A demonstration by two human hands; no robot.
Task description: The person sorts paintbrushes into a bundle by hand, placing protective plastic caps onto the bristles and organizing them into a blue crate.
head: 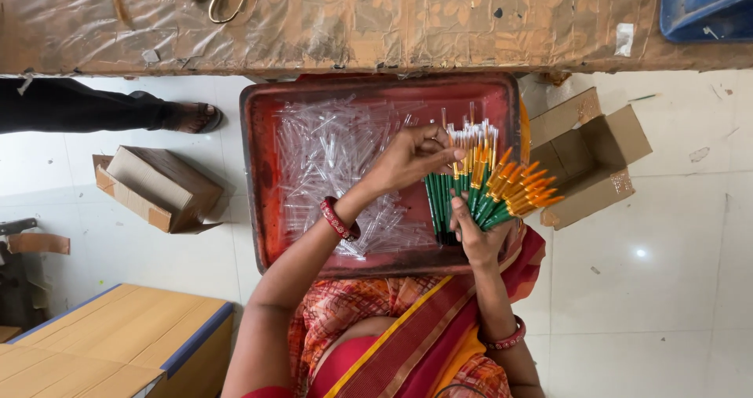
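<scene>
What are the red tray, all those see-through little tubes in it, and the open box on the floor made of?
The red tray looks like painted metal or hard plastic; its rim is worn dark in spots, so I can't say which. The little tubes look like clear plastic: see-through and glinting. The open box looks like plain brown cardboard, matte, with folded flaps.

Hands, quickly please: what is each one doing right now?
Left hand: fingers pinched on the tips of the pens.
Right hand: closed around the bundle of pens, over the red tray.
</scene>
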